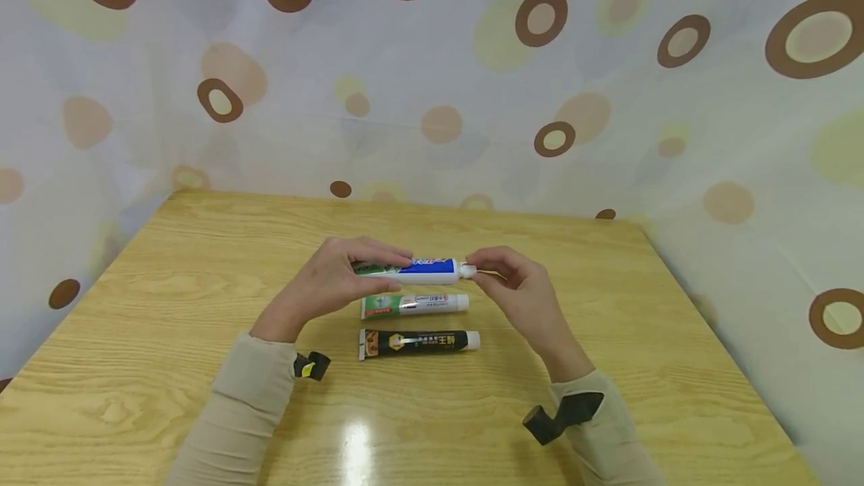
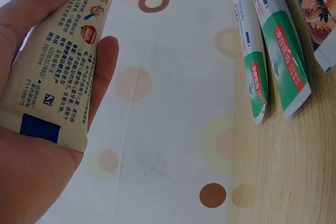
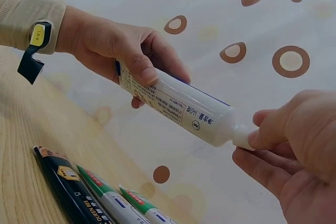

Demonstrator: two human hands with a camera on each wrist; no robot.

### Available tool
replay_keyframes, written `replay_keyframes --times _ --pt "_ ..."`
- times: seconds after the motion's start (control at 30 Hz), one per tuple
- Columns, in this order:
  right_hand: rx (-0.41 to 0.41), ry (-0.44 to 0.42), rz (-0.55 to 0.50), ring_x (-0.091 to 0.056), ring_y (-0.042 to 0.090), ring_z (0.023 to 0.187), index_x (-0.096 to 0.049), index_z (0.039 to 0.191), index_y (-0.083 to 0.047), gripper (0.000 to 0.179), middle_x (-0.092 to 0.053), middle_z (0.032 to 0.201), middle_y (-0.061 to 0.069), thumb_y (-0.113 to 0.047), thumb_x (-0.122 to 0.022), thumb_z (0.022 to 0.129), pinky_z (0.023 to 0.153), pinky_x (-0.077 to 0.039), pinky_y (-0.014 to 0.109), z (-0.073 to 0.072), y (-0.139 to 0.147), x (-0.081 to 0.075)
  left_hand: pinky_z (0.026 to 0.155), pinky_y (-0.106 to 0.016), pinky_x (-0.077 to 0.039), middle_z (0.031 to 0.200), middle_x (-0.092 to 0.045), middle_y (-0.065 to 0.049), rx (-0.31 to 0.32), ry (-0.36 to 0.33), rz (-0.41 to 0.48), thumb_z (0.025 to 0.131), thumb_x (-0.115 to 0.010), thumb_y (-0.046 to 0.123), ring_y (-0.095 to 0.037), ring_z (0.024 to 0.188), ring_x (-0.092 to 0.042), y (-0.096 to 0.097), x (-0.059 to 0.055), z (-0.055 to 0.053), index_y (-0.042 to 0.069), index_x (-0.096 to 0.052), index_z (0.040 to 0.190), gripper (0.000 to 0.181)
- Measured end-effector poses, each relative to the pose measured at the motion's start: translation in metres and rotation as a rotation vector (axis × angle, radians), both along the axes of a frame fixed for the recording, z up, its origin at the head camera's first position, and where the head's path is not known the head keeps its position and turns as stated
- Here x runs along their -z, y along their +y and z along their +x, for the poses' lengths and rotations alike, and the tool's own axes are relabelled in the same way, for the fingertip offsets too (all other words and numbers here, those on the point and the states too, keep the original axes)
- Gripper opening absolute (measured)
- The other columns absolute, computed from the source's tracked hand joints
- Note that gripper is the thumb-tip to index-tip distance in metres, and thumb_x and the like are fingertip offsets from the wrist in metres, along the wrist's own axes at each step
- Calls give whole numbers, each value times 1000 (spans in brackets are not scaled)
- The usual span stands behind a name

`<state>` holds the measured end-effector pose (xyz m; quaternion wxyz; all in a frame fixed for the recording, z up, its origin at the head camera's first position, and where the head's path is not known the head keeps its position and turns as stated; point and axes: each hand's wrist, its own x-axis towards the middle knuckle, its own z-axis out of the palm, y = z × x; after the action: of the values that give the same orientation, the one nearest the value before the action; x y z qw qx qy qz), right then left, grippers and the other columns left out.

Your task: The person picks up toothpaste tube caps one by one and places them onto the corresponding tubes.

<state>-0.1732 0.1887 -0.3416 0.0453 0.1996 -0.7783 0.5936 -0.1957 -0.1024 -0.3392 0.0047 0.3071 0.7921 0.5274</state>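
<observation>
A toothpaste tube [image 1: 432, 270], blue and green on one face and pale with printed text on the other, is held up above the table. My left hand [image 1: 331, 276] grips it near its flat end, thumb on one side and fingers on the other. At the opposite end, my right hand [image 1: 516, 287] pinches the small white cap [image 3: 242, 137] between thumb and fingers. The tube lies nearly level in the head view, and its cap end points to the right. Part of the printed body is covered by the left fingers.
Below the hands, a green and white toothpaste tube [image 1: 432, 304] and a black one [image 1: 418, 341] lie side by side on the wooden table [image 1: 169, 366]. The left wrist view shows another, smaller green and white tube [image 2: 251, 56]. A patterned cloth [image 1: 418, 58] hangs behind the table.
</observation>
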Motion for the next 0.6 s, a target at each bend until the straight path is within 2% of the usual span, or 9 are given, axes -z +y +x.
replay_keyframes --times 0.2,0.43,0.6 --pt "20 31 32 -69 18 100 -71 111 -8 16 -69 111 10 -10 -63 97 90 -56 28 -1 2 1 78 -30 -57 121 -72 7 0 3 6 82 -82 21 -13 111 -66 1 -1 0 26 -78 110 29" --pt "32 -29 25 -71 18 90 -70 112 -5 20 -71 103 16 -18 -64 98 85 -58 30 -1 0 1 78 -29 -57 121 -71 6 6 3 2 83 -81 21 -13 112 -65 0 -1 2 26 -78 110 28" --pt "33 -29 33 -71 15 94 -69 114 -5 21 -71 107 14 -17 -63 98 88 -57 27 -1 0 1 80 -31 -57 121 -71 7 6 -1 -5 83 -81 21 -13 112 -65 1 -1 2 26 -78 110 28"
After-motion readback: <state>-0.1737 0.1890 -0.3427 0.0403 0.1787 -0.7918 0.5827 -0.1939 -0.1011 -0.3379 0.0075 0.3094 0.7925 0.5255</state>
